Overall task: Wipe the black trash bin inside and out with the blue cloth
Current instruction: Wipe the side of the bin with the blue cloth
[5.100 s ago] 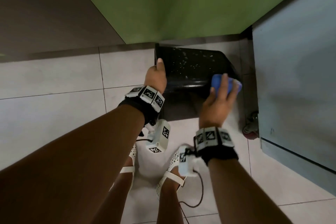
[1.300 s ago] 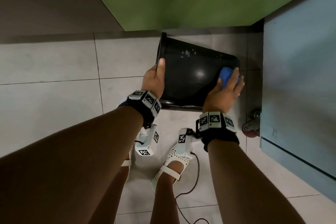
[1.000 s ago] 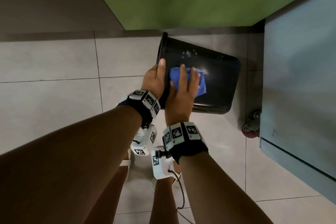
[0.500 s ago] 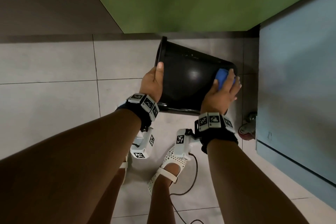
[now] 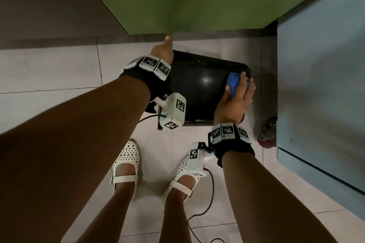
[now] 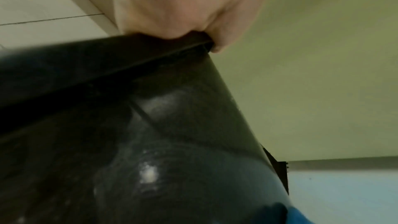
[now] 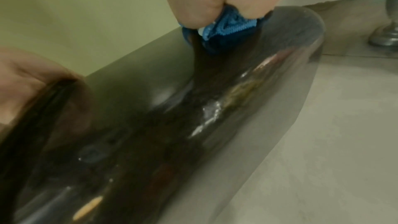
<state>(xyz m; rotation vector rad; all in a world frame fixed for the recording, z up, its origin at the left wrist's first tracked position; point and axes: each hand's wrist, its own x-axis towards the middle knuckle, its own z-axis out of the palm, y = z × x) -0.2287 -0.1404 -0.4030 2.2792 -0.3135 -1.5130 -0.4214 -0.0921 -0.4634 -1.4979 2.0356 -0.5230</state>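
Tiled floor, L grip clamps bin rim, R grip wraps cloth

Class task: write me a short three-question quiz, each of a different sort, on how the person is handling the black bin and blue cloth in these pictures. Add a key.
1. True or false: the left hand grips the rim of the black trash bin.
2. Multiple choice: the blue cloth is A) lying on the floor tiles, B) bunched in the right hand against the bin's outer wall, C) draped over a white shoe.
3. Fill in: the wall behind the bin is ____.

Key: 1 true; 2 B; 3 green.
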